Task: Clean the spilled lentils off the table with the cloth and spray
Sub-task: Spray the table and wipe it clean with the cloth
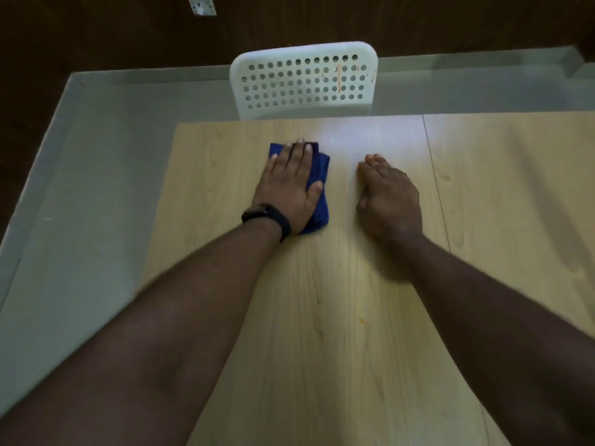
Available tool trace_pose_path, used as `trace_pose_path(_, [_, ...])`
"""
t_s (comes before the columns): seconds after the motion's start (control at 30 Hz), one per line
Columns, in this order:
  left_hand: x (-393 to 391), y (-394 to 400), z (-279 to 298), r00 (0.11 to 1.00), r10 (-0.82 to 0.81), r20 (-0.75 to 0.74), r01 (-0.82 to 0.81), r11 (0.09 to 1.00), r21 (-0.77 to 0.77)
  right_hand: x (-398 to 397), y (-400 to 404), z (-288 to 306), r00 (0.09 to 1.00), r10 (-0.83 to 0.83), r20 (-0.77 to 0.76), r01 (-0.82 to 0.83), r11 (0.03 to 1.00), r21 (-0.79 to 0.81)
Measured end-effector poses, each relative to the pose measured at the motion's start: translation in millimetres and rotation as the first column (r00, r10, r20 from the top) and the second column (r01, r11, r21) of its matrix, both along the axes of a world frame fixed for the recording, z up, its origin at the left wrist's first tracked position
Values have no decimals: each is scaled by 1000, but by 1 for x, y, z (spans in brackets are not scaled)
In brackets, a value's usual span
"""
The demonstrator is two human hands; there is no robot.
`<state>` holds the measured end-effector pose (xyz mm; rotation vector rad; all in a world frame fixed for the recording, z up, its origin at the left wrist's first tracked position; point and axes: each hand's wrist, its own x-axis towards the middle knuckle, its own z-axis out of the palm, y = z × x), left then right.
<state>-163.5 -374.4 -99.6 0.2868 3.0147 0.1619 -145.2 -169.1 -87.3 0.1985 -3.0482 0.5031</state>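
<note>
A folded dark blue cloth (319,188) lies on the light wooden table (338,317) toward its far edge. My left hand (289,185) presses flat on the cloth with straight fingers; a black band sits on that wrist. My right hand (388,194) rests on the bare tabletop a little to the right of the cloth, fingers together and slightly bent, holding nothing. A small orange-yellow speck (363,321), perhaps a lentil, lies on the table nearer to me. No spray bottle is in view.
A white plastic chair with a perforated back (302,80) stands at the table's far edge. A seam (434,178) splits the tabletop on the right. Grey floor (96,188) lies left and beyond, with a dark wooden wall and a socket (202,5) behind.
</note>
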Motion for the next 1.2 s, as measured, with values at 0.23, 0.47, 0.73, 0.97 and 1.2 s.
trace_pose_path(0.23, [62,46,-5,999,-42,-1,42,999,6,8,7,-4,998,-45,-50,36,983,-183])
trace_pose_path(0.47, [199,18,-3,996,-73,43,71,995,66,118,26,-2,989,138,44,-135,989,-65])
trace_pose_path(0.73, [210,17,2,993,110,34,-110,994,-4,193,56,-2,975,212,74,-213,977,3])
trace_pose_path(0.97, [240,62,-4,999,7,31,-7,1000,17,193,55,-10,980,195,25,-195,981,6])
trace_pose_path(1.2, [363,6,2,996,-67,65,66,998,19,197,55,0,972,217,87,-217,976,-6])
